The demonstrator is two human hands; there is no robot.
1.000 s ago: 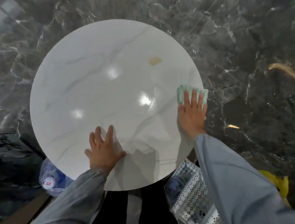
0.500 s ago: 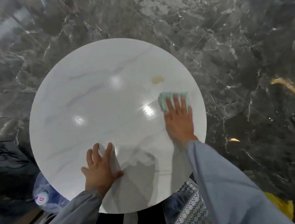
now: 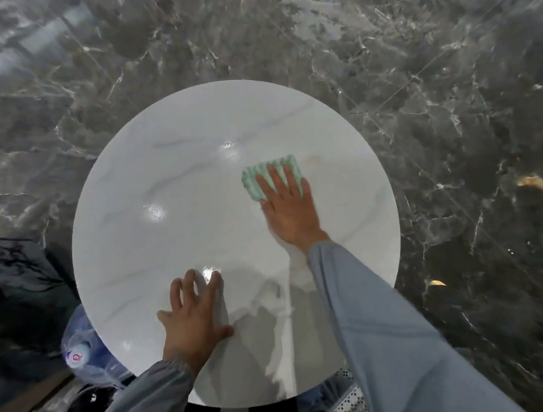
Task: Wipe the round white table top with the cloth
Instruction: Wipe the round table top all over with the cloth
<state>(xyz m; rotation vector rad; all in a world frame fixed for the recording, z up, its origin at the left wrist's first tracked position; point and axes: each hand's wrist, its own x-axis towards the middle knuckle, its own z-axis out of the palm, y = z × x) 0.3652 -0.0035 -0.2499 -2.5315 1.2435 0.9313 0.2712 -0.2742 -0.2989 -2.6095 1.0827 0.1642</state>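
Green cloth (image 3: 263,178) is laid flat on the round white table top (image 3: 169,168), in the right half, nearer the far edge than the near one. It is pressed down by the right hand (image 3: 289,211), fingers straight and flat on it, nothing gripped. A faint yellowish mark (image 3: 314,159) is seen just right of the cloth. Left hand (image 3: 193,322) is laid flat near the near edge, fingers spread and open, nothing held. Both arms are covered by grey sleeves. A water bottle (image 3: 80,349) is seen below the left edge, on the dark marble floor (image 3: 452,120).
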